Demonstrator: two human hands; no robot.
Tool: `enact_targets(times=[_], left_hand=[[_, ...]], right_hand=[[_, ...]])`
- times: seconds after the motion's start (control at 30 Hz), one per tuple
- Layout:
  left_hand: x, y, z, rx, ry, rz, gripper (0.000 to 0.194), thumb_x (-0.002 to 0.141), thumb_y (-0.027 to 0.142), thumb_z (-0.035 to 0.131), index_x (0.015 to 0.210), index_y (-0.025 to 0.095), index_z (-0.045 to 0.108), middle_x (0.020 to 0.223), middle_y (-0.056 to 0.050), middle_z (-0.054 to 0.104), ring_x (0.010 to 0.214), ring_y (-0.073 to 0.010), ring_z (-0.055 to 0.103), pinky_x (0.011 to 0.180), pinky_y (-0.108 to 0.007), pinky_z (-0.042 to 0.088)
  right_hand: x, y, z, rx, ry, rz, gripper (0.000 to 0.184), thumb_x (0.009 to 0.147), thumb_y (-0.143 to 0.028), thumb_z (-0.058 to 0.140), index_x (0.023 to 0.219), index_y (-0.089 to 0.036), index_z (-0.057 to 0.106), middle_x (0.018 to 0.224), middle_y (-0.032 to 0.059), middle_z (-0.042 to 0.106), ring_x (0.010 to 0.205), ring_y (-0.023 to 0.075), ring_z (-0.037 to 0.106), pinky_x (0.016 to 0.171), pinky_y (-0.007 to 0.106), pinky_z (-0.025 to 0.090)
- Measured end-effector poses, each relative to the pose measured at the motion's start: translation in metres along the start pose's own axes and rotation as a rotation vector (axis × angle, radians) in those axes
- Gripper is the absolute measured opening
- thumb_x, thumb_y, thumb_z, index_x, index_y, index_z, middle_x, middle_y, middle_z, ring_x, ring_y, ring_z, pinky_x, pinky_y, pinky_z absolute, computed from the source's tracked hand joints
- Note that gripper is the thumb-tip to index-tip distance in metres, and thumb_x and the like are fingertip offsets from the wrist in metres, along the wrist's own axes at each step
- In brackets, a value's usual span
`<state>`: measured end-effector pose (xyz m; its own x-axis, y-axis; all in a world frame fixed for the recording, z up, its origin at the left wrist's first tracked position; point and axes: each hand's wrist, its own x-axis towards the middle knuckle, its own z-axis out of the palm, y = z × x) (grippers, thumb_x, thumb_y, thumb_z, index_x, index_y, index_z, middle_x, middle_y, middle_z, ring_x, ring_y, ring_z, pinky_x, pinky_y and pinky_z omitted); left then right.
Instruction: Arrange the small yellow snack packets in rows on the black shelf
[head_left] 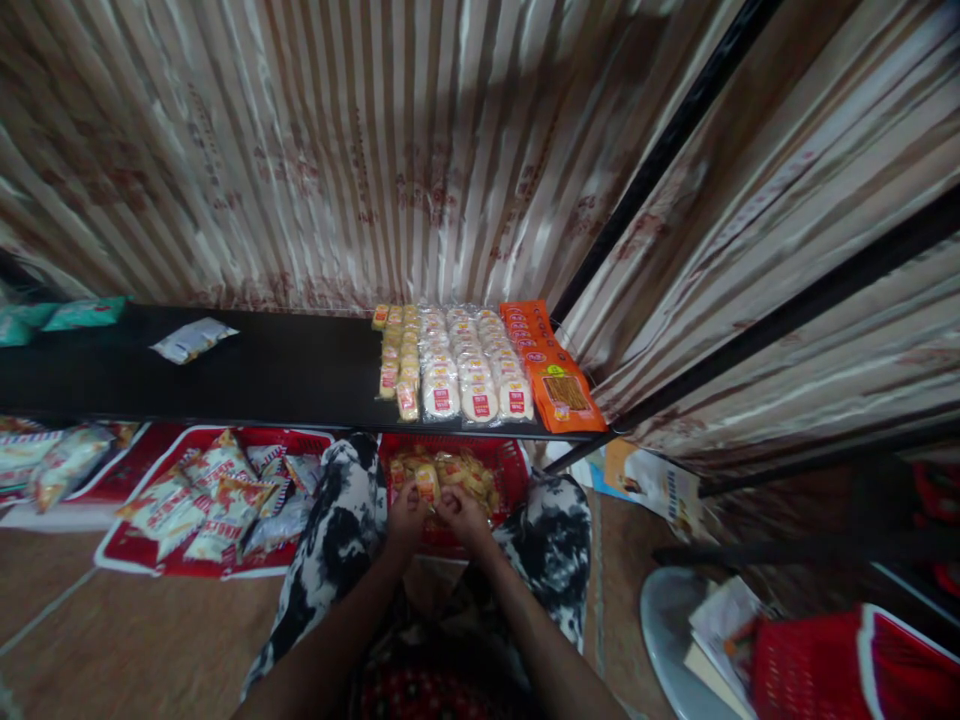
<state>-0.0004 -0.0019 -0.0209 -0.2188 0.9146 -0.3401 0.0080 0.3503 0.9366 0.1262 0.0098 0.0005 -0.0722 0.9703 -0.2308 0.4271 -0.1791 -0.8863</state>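
Note:
Over the red basket (514, 468) between my knees, my left hand (406, 516) pinches a small yellow snack packet (427, 484) by its left side. My right hand (463, 514), fingers closed, is at the packet's right edge. Several similar yellow packets (476, 475) lie loose in the basket below. On the black shelf (300, 370) just ahead, small yellow packets (407, 398) stand in rows. Beside them are rows of round white crackers in clear wrappers (479, 400), then a row of orange snack bags (566, 392).
Left of my leg, a red basket (112, 555) holds several white-and-orange snack bags (225, 520). A silver-white packet (195, 340) and green bags (86, 313) lie on the shelf. Black frame bars (675, 130) and a striped curtain (337, 150) border it. Another red basket (810, 660) is at lower right.

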Motion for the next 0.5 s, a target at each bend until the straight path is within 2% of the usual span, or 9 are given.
enact_targets(times=[0.1,0.2,0.3,0.4,0.5], left_hand=[[-0.002,0.002,0.000,0.037,0.018,0.058,0.039,0.072,0.028,0.053,0.108,0.015,0.056,0.095,-0.009,0.069,0.085,-0.0200,0.064,0.079,-0.032,0.049],[-0.004,0.006,-0.001,0.079,0.062,0.106,0.041,0.075,0.030,0.050,0.112,0.015,0.055,0.099,-0.010,0.067,0.085,-0.0197,0.063,0.079,-0.032,0.049],[-0.008,0.014,-0.004,0.096,0.093,0.142,0.043,0.075,0.033,0.049,0.114,0.015,0.054,0.101,-0.011,0.066,0.085,-0.0195,0.063,0.078,-0.031,0.049],[-0.013,0.027,-0.010,0.110,0.125,0.205,0.043,0.077,0.034,0.048,0.115,0.014,0.054,0.101,-0.010,0.065,0.087,-0.0188,0.062,0.080,-0.031,0.049],[-0.018,0.042,-0.016,0.144,0.182,0.297,0.041,0.080,0.034,0.046,0.116,0.016,0.054,0.106,-0.010,0.062,0.090,-0.0180,0.061,0.082,-0.031,0.049]], right_hand=[[-0.005,-0.011,-0.002,-0.112,0.056,-0.084,0.023,0.068,-0.037,0.056,0.086,-0.022,0.057,0.067,-0.0002,0.055,0.059,0.0152,0.050,0.061,0.027,0.042],[-0.010,-0.023,-0.001,-0.140,0.093,-0.108,0.024,0.071,-0.037,0.056,0.090,-0.022,0.056,0.068,0.0003,0.057,0.057,0.0151,0.052,0.059,0.027,0.043],[-0.013,-0.034,0.001,-0.130,0.130,-0.127,0.018,0.072,-0.035,0.056,0.083,-0.021,0.055,0.071,0.0014,0.060,0.056,0.0143,0.053,0.058,0.026,0.044],[-0.015,-0.045,0.003,-0.149,0.194,-0.209,0.012,0.072,-0.032,0.054,0.075,-0.020,0.054,0.069,0.0008,0.060,0.055,0.0133,0.053,0.057,0.025,0.044],[-0.014,-0.056,0.004,-0.156,0.236,-0.291,0.013,0.073,-0.032,0.054,0.076,-0.019,0.054,0.068,0.0005,0.060,0.054,0.0123,0.053,0.055,0.024,0.044]])
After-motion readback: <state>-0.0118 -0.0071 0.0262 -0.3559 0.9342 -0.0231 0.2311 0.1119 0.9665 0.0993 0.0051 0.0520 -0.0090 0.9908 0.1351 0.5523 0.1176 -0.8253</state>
